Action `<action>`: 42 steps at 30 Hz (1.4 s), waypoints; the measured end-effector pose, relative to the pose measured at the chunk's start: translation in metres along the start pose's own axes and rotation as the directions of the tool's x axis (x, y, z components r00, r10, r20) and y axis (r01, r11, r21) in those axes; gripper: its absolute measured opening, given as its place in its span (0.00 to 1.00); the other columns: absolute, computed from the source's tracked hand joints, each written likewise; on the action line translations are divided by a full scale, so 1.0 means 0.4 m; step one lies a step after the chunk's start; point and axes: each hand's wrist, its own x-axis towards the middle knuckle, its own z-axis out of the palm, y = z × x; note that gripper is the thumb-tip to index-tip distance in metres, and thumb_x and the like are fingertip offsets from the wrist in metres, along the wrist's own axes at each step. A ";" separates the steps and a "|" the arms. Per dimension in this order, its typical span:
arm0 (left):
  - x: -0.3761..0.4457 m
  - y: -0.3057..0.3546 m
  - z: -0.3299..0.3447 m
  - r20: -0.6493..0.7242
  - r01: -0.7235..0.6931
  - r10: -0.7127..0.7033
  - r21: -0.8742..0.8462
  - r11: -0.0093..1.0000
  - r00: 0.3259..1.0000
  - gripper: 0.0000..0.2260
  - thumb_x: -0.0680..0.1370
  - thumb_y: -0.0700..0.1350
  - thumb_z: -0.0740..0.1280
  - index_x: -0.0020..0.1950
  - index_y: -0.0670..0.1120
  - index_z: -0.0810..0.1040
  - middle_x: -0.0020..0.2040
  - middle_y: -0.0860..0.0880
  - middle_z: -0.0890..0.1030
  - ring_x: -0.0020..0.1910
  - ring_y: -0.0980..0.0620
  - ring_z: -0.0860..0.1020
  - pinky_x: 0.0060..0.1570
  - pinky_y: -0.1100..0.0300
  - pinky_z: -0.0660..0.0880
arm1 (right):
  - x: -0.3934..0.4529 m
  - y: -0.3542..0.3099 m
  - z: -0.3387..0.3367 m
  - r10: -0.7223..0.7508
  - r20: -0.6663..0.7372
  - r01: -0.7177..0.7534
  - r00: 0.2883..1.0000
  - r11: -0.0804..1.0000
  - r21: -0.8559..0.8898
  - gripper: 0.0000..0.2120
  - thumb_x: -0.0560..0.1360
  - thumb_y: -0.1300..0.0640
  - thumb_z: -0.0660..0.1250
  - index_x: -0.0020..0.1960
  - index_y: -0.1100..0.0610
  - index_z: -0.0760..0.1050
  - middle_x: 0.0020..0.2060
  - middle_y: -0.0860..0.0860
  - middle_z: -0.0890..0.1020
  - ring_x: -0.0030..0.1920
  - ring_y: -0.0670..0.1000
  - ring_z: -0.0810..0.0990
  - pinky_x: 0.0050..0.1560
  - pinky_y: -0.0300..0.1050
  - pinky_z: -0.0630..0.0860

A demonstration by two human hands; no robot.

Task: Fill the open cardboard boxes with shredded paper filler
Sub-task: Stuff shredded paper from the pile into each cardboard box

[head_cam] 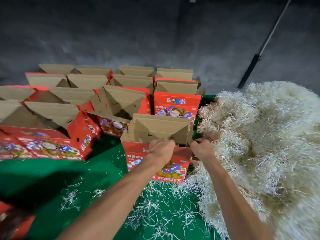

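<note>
Hands are working at the top of the nearest red fruit box (156, 163), which is standing upright on the green mat (103, 170) with its brown flaps raised. The left hand (161, 149) is curling over the box's near rim, gripping it, while the right hand (202, 149) is curling at the box's right corner, touching the edge of the shredded paper pile (259, 144); whether it is pinching cardboard or strands I cannot tell. The filler is lying immediately to the right of the box, so the right hand is the nearer one for scooping, and the likely sweep runs leftward across into the opening. More open boxes (121, 104) are waiting behind and to the left, well apart from the pile. Loose strands (155, 213) are lying scattered on the mat.
</note>
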 end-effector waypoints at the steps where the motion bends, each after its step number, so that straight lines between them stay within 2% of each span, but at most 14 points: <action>1: -0.028 -0.011 -0.006 0.014 0.002 -0.002 0.006 1.000 1.000 0.12 0.77 0.33 0.61 0.54 0.44 0.80 0.49 0.45 0.83 0.51 0.46 0.80 0.55 0.53 0.74 | -0.031 -0.007 0.007 -0.008 0.016 0.009 1.000 0.999 -0.036 0.09 0.76 0.54 0.66 0.37 0.52 0.74 0.29 0.45 0.76 0.32 0.43 0.74 0.27 0.26 0.70; 6: -0.163 -0.042 -0.028 0.118 -0.009 0.004 0.036 0.999 0.993 0.11 0.77 0.34 0.65 0.55 0.46 0.82 0.49 0.47 0.83 0.51 0.47 0.80 0.56 0.54 0.73 | -0.143 -0.015 0.029 0.042 0.213 -0.009 0.976 0.989 -0.150 0.09 0.77 0.53 0.64 0.40 0.56 0.76 0.35 0.52 0.82 0.35 0.48 0.79 0.28 0.38 0.71; 10: -0.269 -0.037 -0.045 0.142 -0.037 0.033 0.027 0.999 0.989 0.11 0.77 0.33 0.65 0.54 0.45 0.81 0.45 0.48 0.78 0.51 0.46 0.79 0.56 0.53 0.72 | -0.209 -0.002 0.035 0.068 0.239 -0.028 0.969 0.985 -0.168 0.11 0.76 0.55 0.66 0.44 0.63 0.77 0.35 0.58 0.84 0.29 0.54 0.80 0.27 0.42 0.74; 14: -0.348 -0.021 -0.066 0.258 -0.063 0.044 0.066 0.996 0.965 0.10 0.77 0.36 0.68 0.57 0.44 0.80 0.53 0.44 0.80 0.56 0.44 0.78 0.59 0.51 0.72 | -0.268 0.014 0.068 0.026 0.224 0.015 0.974 0.983 -0.181 0.07 0.77 0.56 0.68 0.49 0.60 0.74 0.45 0.60 0.83 0.44 0.55 0.83 0.49 0.52 0.82; 18: -0.404 -0.036 -0.089 0.336 -0.065 0.023 0.115 0.991 0.942 0.07 0.76 0.36 0.68 0.54 0.42 0.81 0.51 0.43 0.82 0.50 0.43 0.80 0.46 0.54 0.74 | -0.311 0.011 0.106 -0.011 0.205 0.059 0.979 0.971 -0.230 0.06 0.79 0.60 0.66 0.44 0.59 0.72 0.49 0.57 0.82 0.40 0.49 0.78 0.40 0.40 0.74; 20: -0.421 -0.060 -0.104 0.415 -0.058 0.008 0.108 0.993 0.910 0.06 0.76 0.37 0.67 0.52 0.40 0.80 0.43 0.43 0.80 0.40 0.44 0.79 0.35 0.57 0.73 | -0.328 -0.004 0.127 0.001 0.231 0.062 0.973 0.962 -0.265 0.07 0.79 0.60 0.64 0.49 0.65 0.75 0.50 0.57 0.80 0.49 0.55 0.81 0.49 0.42 0.75; 22: -0.427 -0.090 -0.110 0.471 -0.036 0.013 0.040 0.999 0.882 0.10 0.77 0.49 0.70 0.52 0.43 0.81 0.40 0.45 0.81 0.38 0.45 0.79 0.34 0.58 0.73 | -0.341 -0.010 0.150 -0.003 0.264 0.070 0.965 0.967 -0.246 0.10 0.79 0.60 0.64 0.53 0.67 0.77 0.49 0.60 0.81 0.54 0.60 0.81 0.61 0.52 0.76; 24: -0.425 -0.118 -0.113 0.444 -0.003 0.026 -0.052 0.999 0.896 0.24 0.73 0.68 0.67 0.46 0.46 0.83 0.39 0.49 0.83 0.38 0.48 0.80 0.38 0.58 0.74 | -0.358 -0.010 0.166 -0.025 0.279 0.098 0.960 0.964 -0.249 0.09 0.80 0.61 0.64 0.52 0.67 0.78 0.47 0.61 0.82 0.50 0.60 0.83 0.59 0.56 0.79; 26: -0.415 -0.146 -0.113 0.314 0.008 0.034 -0.132 0.991 0.949 0.32 0.70 0.76 0.61 0.44 0.47 0.82 0.40 0.50 0.83 0.39 0.50 0.81 0.40 0.58 0.75 | -0.368 -0.005 0.179 -0.050 0.267 0.116 0.962 0.965 -0.236 0.08 0.80 0.61 0.64 0.52 0.67 0.76 0.47 0.61 0.82 0.48 0.60 0.83 0.56 0.55 0.80; 30: -0.365 -0.201 -0.099 0.065 -0.005 0.014 -0.143 0.990 0.998 0.22 0.78 0.65 0.63 0.60 0.50 0.77 0.57 0.51 0.79 0.56 0.51 0.78 0.55 0.52 0.75 | -0.396 -0.014 0.194 0.003 0.306 0.071 0.952 0.971 -0.230 0.03 0.78 0.63 0.64 0.48 0.63 0.75 0.43 0.56 0.81 0.43 0.54 0.82 0.43 0.49 0.81; 32: -0.342 -0.222 -0.083 0.019 -0.019 0.020 -0.023 1.000 1.000 0.24 0.77 0.59 0.67 0.69 0.50 0.71 0.67 0.48 0.72 0.68 0.48 0.69 0.65 0.47 0.70 | -0.414 -0.021 0.199 0.030 0.344 0.050 0.938 0.974 -0.221 0.03 0.77 0.64 0.65 0.49 0.63 0.75 0.43 0.57 0.83 0.42 0.54 0.84 0.32 0.42 0.79; 34: -0.325 -0.233 -0.065 0.037 -0.040 0.037 0.068 0.997 0.999 0.26 0.76 0.55 0.69 0.72 0.50 0.69 0.70 0.47 0.69 0.72 0.47 0.64 0.70 0.44 0.66 | -0.425 -0.023 0.197 0.022 0.375 0.063 0.927 0.975 -0.213 0.03 0.76 0.64 0.66 0.48 0.63 0.77 0.42 0.57 0.84 0.42 0.54 0.85 0.32 0.41 0.80; 38: -0.316 -0.236 -0.031 0.155 -0.038 0.044 -0.043 0.998 0.987 0.13 0.79 0.50 0.67 0.64 0.52 0.77 0.58 0.50 0.81 0.52 0.51 0.78 0.52 0.53 0.74 | -0.442 -0.020 0.190 0.039 0.439 0.048 0.898 0.982 -0.185 0.04 0.77 0.66 0.63 0.51 0.63 0.75 0.45 0.58 0.84 0.42 0.54 0.86 0.37 0.43 0.83; 42: -0.301 -0.227 -0.003 0.347 0.007 0.010 -0.047 0.999 0.938 0.07 0.80 0.49 0.68 0.56 0.50 0.81 0.46 0.51 0.82 0.43 0.53 0.80 0.38 0.58 0.73 | -0.451 -0.011 0.176 0.094 0.495 0.008 0.864 0.980 -0.199 0.03 0.79 0.67 0.62 0.52 0.63 0.72 0.47 0.60 0.82 0.42 0.55 0.86 0.39 0.43 0.84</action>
